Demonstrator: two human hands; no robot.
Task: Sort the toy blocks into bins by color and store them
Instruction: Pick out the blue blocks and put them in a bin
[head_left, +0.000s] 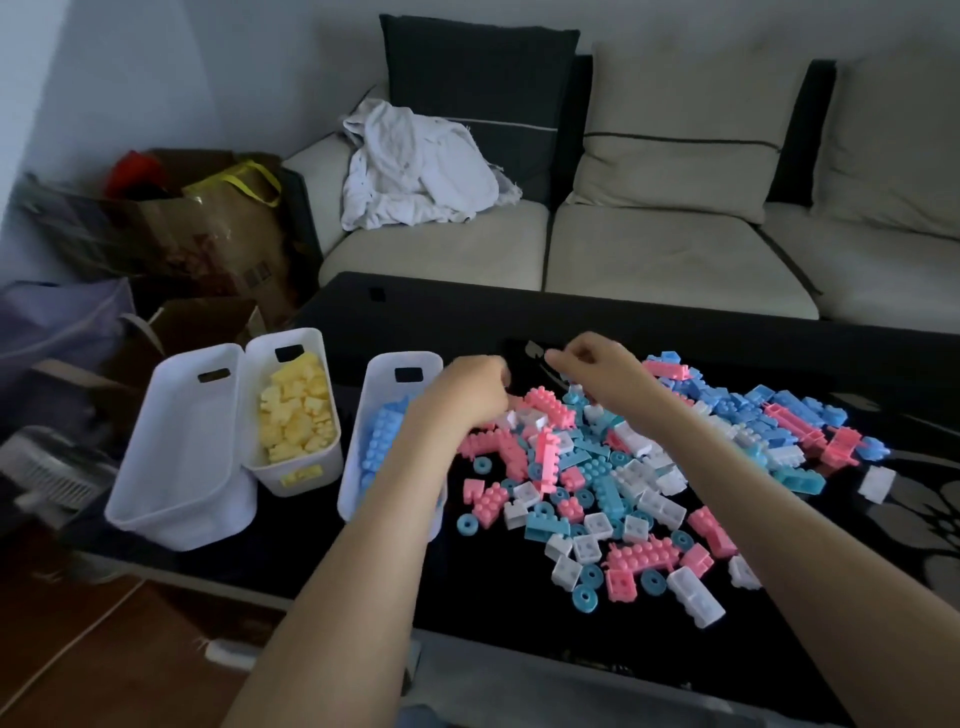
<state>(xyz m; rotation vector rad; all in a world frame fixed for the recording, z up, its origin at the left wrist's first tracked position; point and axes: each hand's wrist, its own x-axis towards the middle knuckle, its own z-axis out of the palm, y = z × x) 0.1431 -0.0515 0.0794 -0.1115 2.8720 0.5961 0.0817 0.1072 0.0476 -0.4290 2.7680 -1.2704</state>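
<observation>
Toy blocks (597, 493), pink, blue and white, lie heaped on the black tabletop (493, 597). Over the heap's far-left part, the left hand (462, 395) and right hand (597, 374) curl their fingers (561, 359); whether they pinch anything is unclear. Leftward, one bin (402, 361) holds blue blocks (382, 436), a farther bin (260, 364) yellow blocks (296, 410).

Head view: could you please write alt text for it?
A left hand and right hand reach into a heap of pink, blue and white blocks on a black table. Leftward stand an empty white bin, a yellow-block bin and a blue-block bin.
</observation>
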